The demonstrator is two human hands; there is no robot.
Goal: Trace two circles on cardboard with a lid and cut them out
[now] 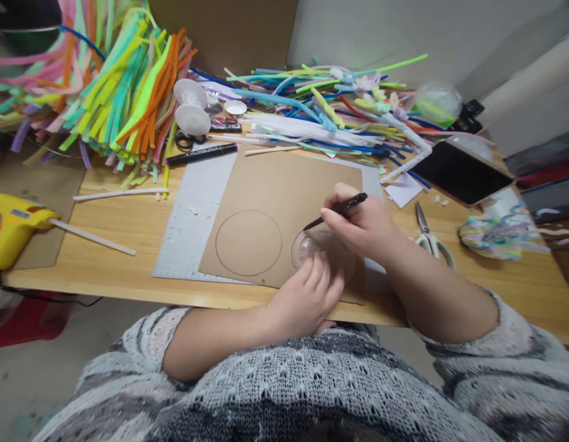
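My right hand [360, 224] is closed round a black pen [340, 207], its tip down at the upper left rim of a clear round plastic lid or dish [304, 247]. Fingers of my left hand [307, 294] lie spread over the lid, pressing it onto a brown cardboard sheet [293, 184]. To the left on the cardboard is a drawn circle outline [248, 242]. Beneath the cardboard lies a grey cutting mat [183, 245]. The lid's right side is partly hidden by my hands.
A yellow glue gun [17, 227] lies at the left. Scissors [431, 239] and a phone [463, 172] lie at the right. Bundles of pipe cleaners [127, 92], a wire spool [192, 107] and a marker [204, 153] are along the back. The wooden table's front edge [127, 291] is near my body.
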